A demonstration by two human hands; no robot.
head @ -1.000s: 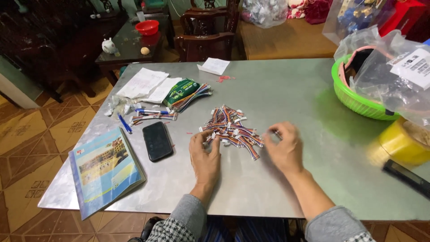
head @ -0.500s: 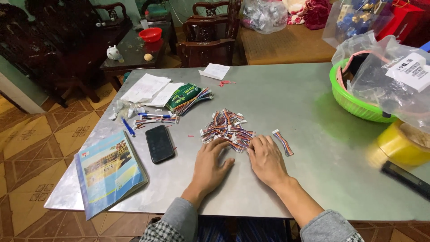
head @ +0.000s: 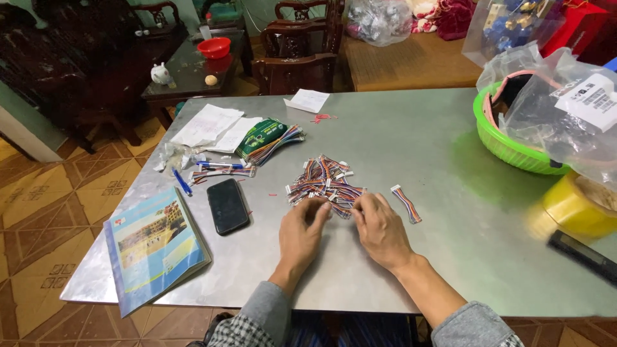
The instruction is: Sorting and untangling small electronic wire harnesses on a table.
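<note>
Steel worktop [head: 418, 148] carries a wire pile [head: 324, 183], barely sorted. Left hand [head: 302, 232] and right hand [head: 380, 228] pinch wires at its near edge; one bundle [head: 406, 204] lies apart, more bundles [head: 222, 172] beside a phone [head: 228, 205].

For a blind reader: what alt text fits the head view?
A left hand and right hand pick at a pile of multicoloured wire connectors on a grey metal table, with a black phone alongside.
</note>
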